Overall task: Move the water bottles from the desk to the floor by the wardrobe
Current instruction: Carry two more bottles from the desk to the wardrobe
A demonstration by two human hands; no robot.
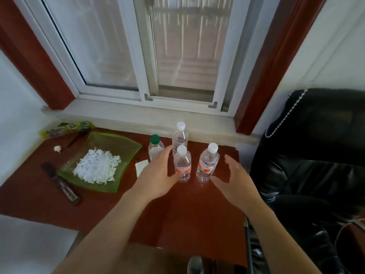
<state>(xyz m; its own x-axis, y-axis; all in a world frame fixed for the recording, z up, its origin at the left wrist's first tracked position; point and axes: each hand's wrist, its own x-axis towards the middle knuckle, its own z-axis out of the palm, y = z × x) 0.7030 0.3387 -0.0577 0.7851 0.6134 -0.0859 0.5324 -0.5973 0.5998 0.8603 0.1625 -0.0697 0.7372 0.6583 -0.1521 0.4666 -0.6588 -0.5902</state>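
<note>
Fingers (167,150) of the left hand (158,175) are spread wide and curved, holding nothing; its thumb lies low by the base of the near bottle (182,167), touching it or nearly so, which I cannot tell. On the other side, the right hand (235,175) is equally open and empty, its thumb reaching toward the foot of the right bottle (207,165) with a sliver of gap still showing. Four bottles stand upright on the desk (187,210) below the window sill: those two with red labels in front, a taller white-capped back bottle (179,138) behind them, and a green-capped bottle (156,148) partly hidden by the left fingers. None has left the desk, and the wardrobe is out of view. As I judge it, the main risk is crowding. Should the left hand close round the near bottle, its fingers sweep close to the green-capped and back bottles and could knock either over; they are light-looking and narrow at the foot. Pressing both front bottles together with open palms, not wrapping each, could let them slip or squirt out sideways. A toppled bottle could roll into the green dish (100,161) of white shreds, or off the right edge toward the black chair (316,155).
</note>
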